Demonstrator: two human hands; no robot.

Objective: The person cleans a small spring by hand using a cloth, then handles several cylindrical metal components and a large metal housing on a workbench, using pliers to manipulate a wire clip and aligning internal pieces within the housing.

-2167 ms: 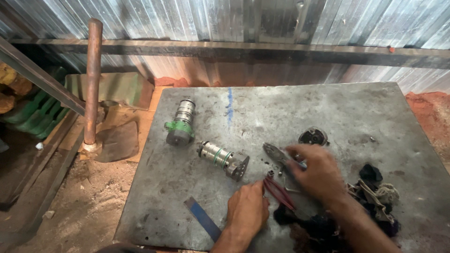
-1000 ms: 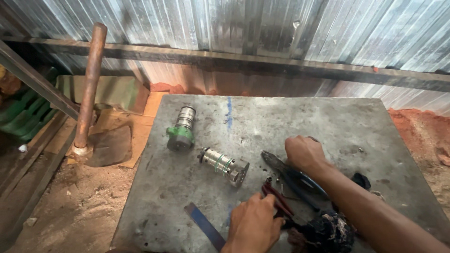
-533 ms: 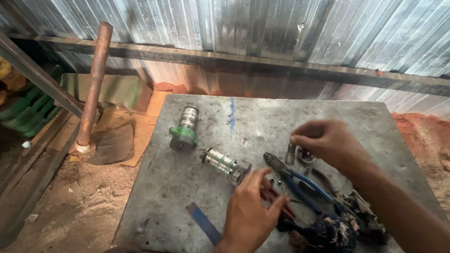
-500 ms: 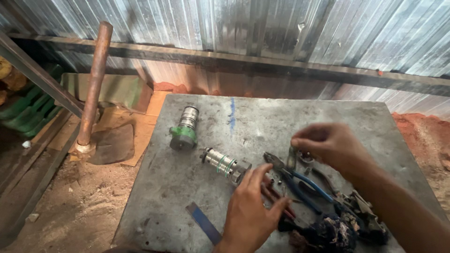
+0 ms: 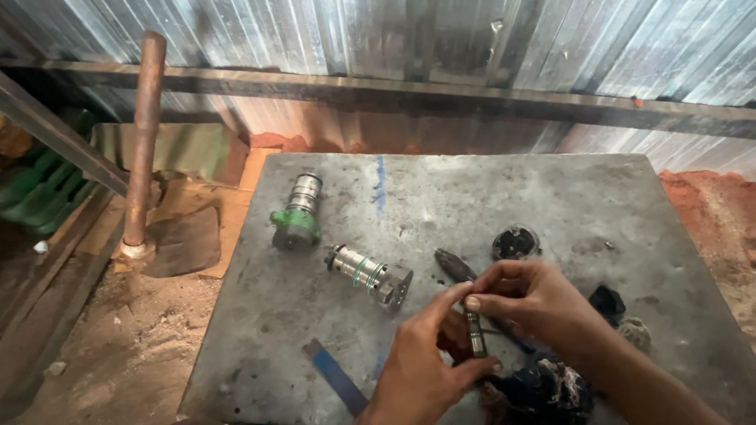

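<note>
Fingertips of both hands meet low in the frame's centre: the right hand [image 5: 543, 303] and left hand [image 5: 421, 370] pinch a small upright metal pin [image 5: 476, 340] between thumbs and forefingers. Just above lie pliers [image 5: 457, 267]; a round black cap [image 5: 516, 242] sits upper right on the grey table [image 5: 551, 189].

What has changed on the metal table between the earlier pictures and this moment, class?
Both hands have come together above the pliers: the left hand and right hand now pinch a small metal pin upright between their fingertips. Earlier the right hand reached across the table's right side. The green-capped cylinder, the grooved steel cylinder and the blue strip stayed put.
</note>
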